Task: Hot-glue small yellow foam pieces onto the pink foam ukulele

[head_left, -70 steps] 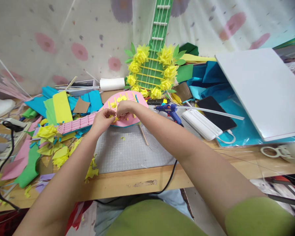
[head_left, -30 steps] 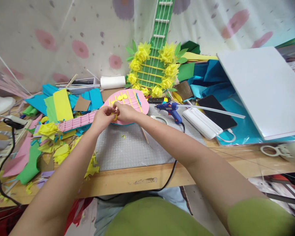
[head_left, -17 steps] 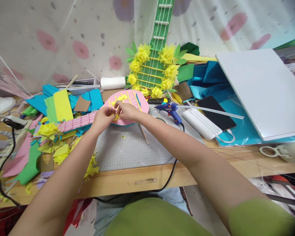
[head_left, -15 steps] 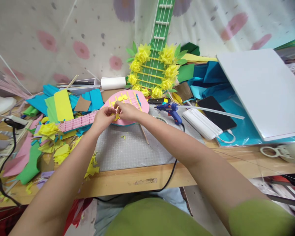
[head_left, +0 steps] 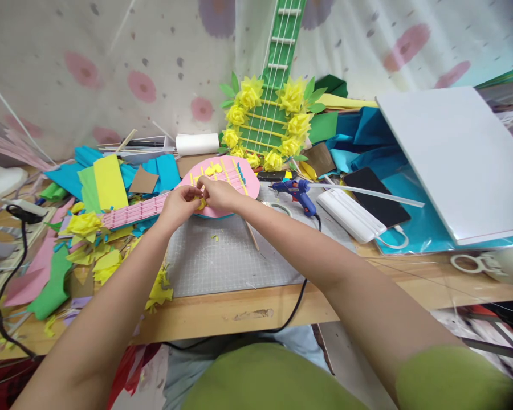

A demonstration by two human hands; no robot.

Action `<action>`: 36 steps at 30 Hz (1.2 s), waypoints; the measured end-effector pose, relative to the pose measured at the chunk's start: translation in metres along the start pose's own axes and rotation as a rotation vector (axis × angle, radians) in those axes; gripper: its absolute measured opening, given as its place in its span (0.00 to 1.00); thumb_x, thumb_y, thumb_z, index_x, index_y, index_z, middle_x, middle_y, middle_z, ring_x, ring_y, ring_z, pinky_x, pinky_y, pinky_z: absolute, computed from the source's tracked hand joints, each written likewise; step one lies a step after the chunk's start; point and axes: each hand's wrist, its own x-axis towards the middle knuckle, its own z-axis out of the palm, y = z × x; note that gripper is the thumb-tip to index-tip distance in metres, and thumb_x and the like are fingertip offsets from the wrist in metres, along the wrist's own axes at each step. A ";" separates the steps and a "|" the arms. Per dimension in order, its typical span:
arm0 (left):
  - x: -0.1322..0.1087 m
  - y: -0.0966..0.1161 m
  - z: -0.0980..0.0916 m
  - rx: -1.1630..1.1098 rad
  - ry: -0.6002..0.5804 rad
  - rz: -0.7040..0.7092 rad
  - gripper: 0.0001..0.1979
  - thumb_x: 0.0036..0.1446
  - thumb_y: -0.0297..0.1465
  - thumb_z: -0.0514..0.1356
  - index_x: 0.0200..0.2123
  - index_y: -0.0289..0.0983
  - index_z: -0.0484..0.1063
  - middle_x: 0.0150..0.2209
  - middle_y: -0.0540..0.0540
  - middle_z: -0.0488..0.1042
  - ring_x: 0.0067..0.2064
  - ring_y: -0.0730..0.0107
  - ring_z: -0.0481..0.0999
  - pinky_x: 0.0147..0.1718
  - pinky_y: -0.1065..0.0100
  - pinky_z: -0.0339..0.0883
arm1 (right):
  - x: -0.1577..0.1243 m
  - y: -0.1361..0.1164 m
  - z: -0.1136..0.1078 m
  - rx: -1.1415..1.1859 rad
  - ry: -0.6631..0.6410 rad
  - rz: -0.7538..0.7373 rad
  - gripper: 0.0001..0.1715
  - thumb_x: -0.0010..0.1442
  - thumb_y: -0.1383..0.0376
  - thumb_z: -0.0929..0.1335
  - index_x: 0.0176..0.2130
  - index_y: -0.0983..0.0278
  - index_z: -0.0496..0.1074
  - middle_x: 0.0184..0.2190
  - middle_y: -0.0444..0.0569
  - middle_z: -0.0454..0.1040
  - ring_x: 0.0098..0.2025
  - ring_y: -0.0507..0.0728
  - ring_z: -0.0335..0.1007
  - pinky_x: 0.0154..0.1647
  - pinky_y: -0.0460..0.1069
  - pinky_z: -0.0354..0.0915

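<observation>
A pink paper guitar point(head_left: 250, 181) lies across the cutting mat point(head_left: 222, 262), its neck pointing left, with yellow strips and petal pieces on its body. Over the near side of that body, my left hand point(head_left: 178, 209) and my right hand point(head_left: 219, 195) meet with fingertips bent inward. Both pinch a small piece of yellow crepe paper point(head_left: 203, 204), mostly covered by the fingers. At the neck's far end sits a yellow paper flower point(head_left: 84, 224). A blue glue gun point(head_left: 298, 195) rests right of my hands, a clear glue stick in its back.
Behind stands a green paper guitar point(head_left: 263, 117) ringed with yellow flowers. Crepe paper scraps point(head_left: 111, 182) crowd the left side. To the right are a white power bank point(head_left: 350, 215), a black phone point(head_left: 378, 196) and a large white board point(head_left: 448, 154). A black cord crosses the table edge.
My hands stay in almost the same place over the pink guitar. The fingers have shifted slightly around the yellow paper, and less of it shows now.
</observation>
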 end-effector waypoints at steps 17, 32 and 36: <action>0.004 -0.009 -0.003 0.084 0.008 0.048 0.12 0.34 0.27 0.58 0.28 0.37 0.74 0.30 0.46 0.77 0.33 0.64 0.76 0.35 0.65 0.69 | 0.002 -0.003 -0.001 -0.008 -0.056 -0.006 0.23 0.52 0.62 0.68 0.48 0.64 0.61 0.40 0.50 0.76 0.37 0.56 0.70 0.30 0.46 0.54; 0.004 -0.011 -0.004 0.124 0.001 0.067 0.14 0.36 0.27 0.57 0.31 0.37 0.74 0.33 0.46 0.78 0.36 0.62 0.77 0.34 0.67 0.70 | -0.008 -0.002 0.008 0.039 0.039 -0.027 0.29 0.53 0.56 0.70 0.49 0.64 0.58 0.40 0.51 0.76 0.39 0.58 0.72 0.35 0.48 0.58; -0.001 -0.002 -0.005 0.124 0.014 0.051 0.12 0.37 0.28 0.58 0.31 0.36 0.73 0.34 0.46 0.78 0.37 0.63 0.76 0.37 0.65 0.70 | -0.007 -0.002 0.011 0.019 0.065 -0.039 0.29 0.52 0.55 0.70 0.48 0.64 0.59 0.39 0.52 0.76 0.40 0.60 0.72 0.35 0.49 0.60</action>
